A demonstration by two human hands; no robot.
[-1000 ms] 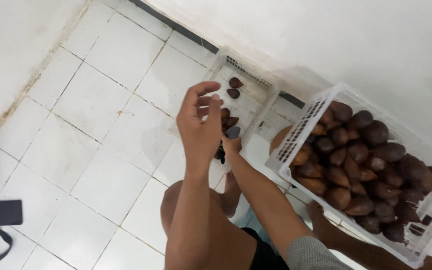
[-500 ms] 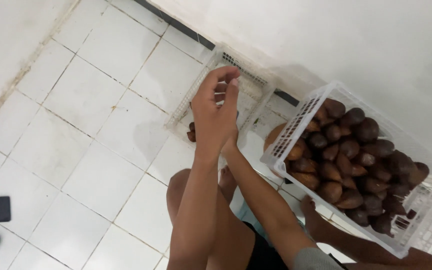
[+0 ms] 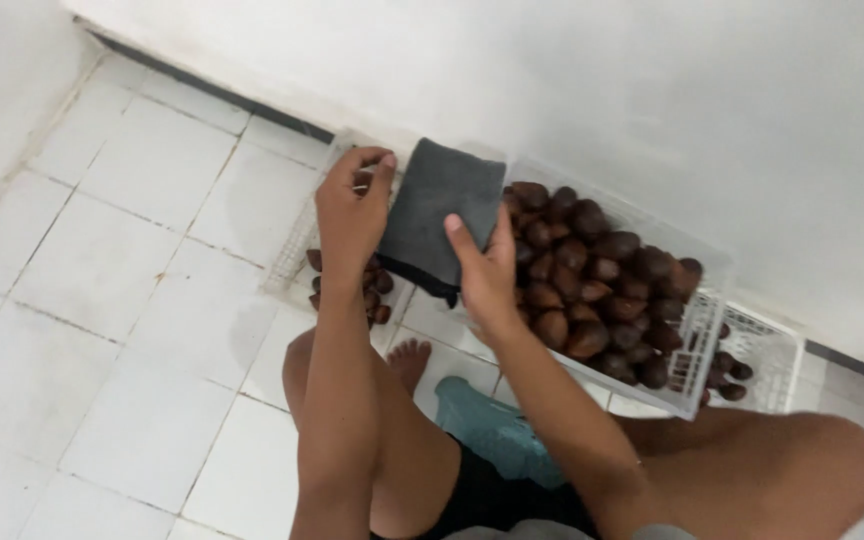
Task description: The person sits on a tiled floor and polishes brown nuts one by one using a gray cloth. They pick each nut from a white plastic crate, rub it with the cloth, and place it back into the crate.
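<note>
Cloth [image 3: 439, 215] — dark grey, folded, roughly rectangular — held up between both hands above the floor, in front of the crates by the wall. Left hand [image 3: 350, 215] grips its left edge, thumb and fingers pinched at the upper corner. Right hand [image 3: 487, 275] presses against its lower right part, thumb lying up across the face of the cloth, fingers behind and hidden. Hands apart, one on each side, both closed on the cloth.

Just right of the cloth: white crate [image 3: 697, 330] with slotted walls, heaped with dark brown, scaly, rounded fruits [image 3: 592, 275]. The right hand overlaps its near left corner. Behind and right of it, a second white crate [image 3: 767, 360] holding a few of the same fruits.

Under and left of the cloth: a third crate [image 3: 297, 245], low, partly hidden by the left hand, with a small cluster of the same fruits at its near end.

Floor [image 3: 142, 290] of white tiles; white wall [image 3: 652, 110] behind. Person seated, bare knees and one bare foot [image 3: 410, 360] in view, a teal object [image 3: 497, 430] between the legs — kind not clear.
</note>
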